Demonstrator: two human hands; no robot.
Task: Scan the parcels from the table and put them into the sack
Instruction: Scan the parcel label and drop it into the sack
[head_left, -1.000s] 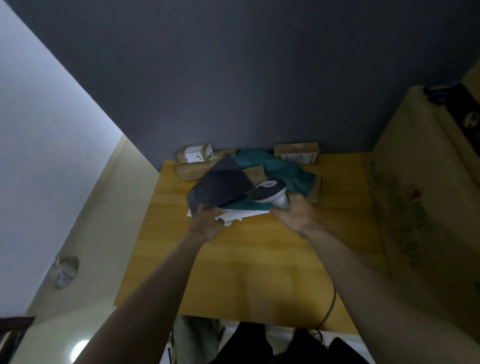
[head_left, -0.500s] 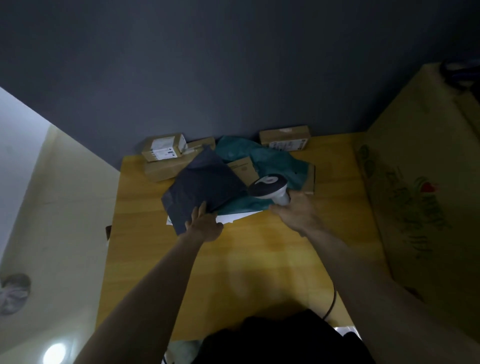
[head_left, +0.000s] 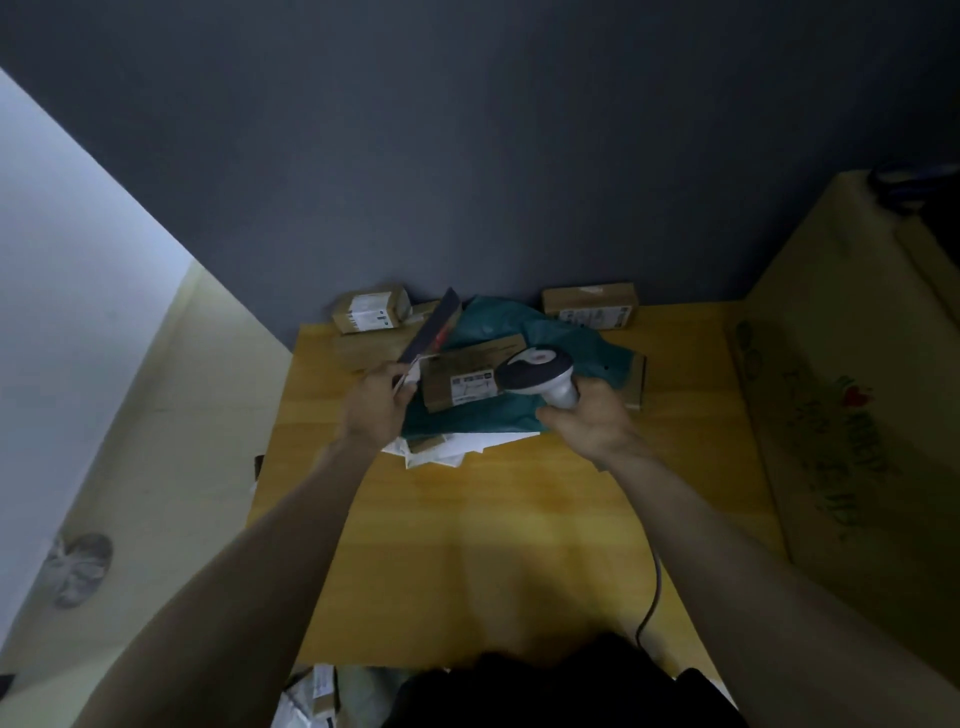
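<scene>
Envelope (head_left: 430, 330) in left grip (head_left: 378, 406)

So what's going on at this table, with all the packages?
A person is sorting parcels at a wooden table. The left hand grips a flat dark mailer, tilted up on edge. The right hand holds a handheld scanner over a labelled cardboard box lying on a teal bag. More boxes sit by the back wall. The sack cannot be clearly made out.

Yellow wooden table (head_left: 467, 545), teal mailer (head_left: 488, 415), brown boxes (head_left: 589, 305), seemingly dark-grey flat parcel (head_left: 431, 330), white-and-black scanner (head_left: 540, 376)
</scene>
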